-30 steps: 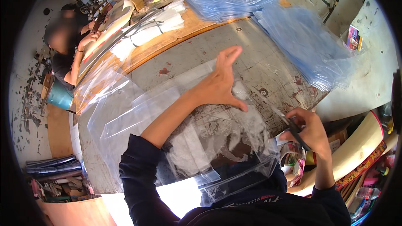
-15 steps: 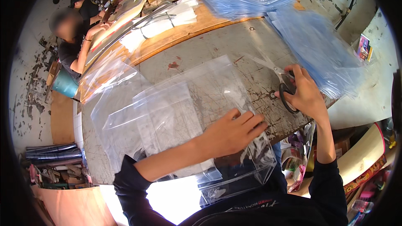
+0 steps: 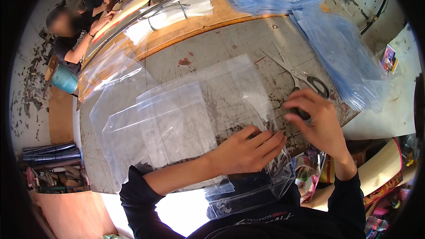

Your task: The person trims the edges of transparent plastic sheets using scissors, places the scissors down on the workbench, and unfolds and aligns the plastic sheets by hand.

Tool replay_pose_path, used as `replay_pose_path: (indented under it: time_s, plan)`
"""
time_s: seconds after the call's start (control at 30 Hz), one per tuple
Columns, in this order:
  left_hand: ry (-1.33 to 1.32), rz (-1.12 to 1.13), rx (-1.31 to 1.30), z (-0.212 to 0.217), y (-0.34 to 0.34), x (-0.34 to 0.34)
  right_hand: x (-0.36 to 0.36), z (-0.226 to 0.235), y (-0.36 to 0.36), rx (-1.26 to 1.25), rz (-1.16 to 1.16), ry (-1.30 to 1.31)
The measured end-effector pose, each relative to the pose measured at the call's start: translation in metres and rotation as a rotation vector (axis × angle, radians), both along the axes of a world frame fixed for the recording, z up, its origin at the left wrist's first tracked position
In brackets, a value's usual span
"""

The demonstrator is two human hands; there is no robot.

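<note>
While you lean over the surface [image 3: 230,44]:
Left hand [image 3: 245,150]: your fingers flat, pressing the clear plastic bag [image 3: 208,106].
Right hand [image 3: 316,121]: curled, touching the scissors [image 3: 301,77].

Left hand [image 3: 248,152] flat, fingers spread, pressing down on clear plastic bag [image 3: 208,102] over scratched grey worktable [image 3: 230,44]. Right hand [image 3: 316,121] just beside it, fingers curled at the bag's edge. Scissors [image 3: 301,77] lying just beyond the right hand, untouched. Stack of blue-tinted plastic bags [image 3: 341,48] farther out past the scissors. More clear bags [image 3: 115,79] outward of the left forearm.
</note>
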State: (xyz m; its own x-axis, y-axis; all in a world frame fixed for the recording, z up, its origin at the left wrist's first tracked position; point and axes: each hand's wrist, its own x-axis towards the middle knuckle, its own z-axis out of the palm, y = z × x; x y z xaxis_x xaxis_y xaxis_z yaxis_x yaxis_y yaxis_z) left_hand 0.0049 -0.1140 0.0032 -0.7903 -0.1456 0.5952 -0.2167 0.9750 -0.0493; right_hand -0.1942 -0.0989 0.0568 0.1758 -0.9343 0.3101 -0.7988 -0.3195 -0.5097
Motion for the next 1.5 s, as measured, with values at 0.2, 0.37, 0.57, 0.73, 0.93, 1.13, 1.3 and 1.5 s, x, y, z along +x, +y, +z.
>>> replay_pose_path:
  time_s: [0.2,0.37,0.57,0.73,0.93,1.13,1.3,1.5]
  plan:
    - [-0.032,-0.028,-0.007,0.002,0.0,-0.003,0.006,-0.009,-0.008,0.25,0.122,-0.176]
    - [-0.027,-0.021,-0.001,-0.001,0.001,-0.004,0.008,-0.01,-0.014,0.282,0.085,-0.159]
    - [-0.027,-0.036,0.017,-0.001,0.002,-0.005,0.01,-0.011,-0.016,0.302,0.067,-0.089]
    - [-0.012,-0.035,0.053,-0.005,0.002,-0.003,0.017,-0.006,-0.017,0.33,0.082,-0.005]
    - [-0.046,-0.129,0.242,-0.004,0.002,0.0,0.015,-0.016,-0.017,0.106,0.234,0.009]
    - [-0.038,-0.246,0.338,-0.01,0.003,-0.005,-0.002,-0.017,-0.052,-0.173,0.044,0.201]
    - [-0.068,-0.208,0.356,-0.009,0.006,-0.006,0.003,-0.01,-0.023,-0.04,0.015,-0.011]
    - [-0.163,-0.09,0.157,0.004,0.007,-0.001,0.008,-0.009,0.012,0.029,0.088,-0.144]
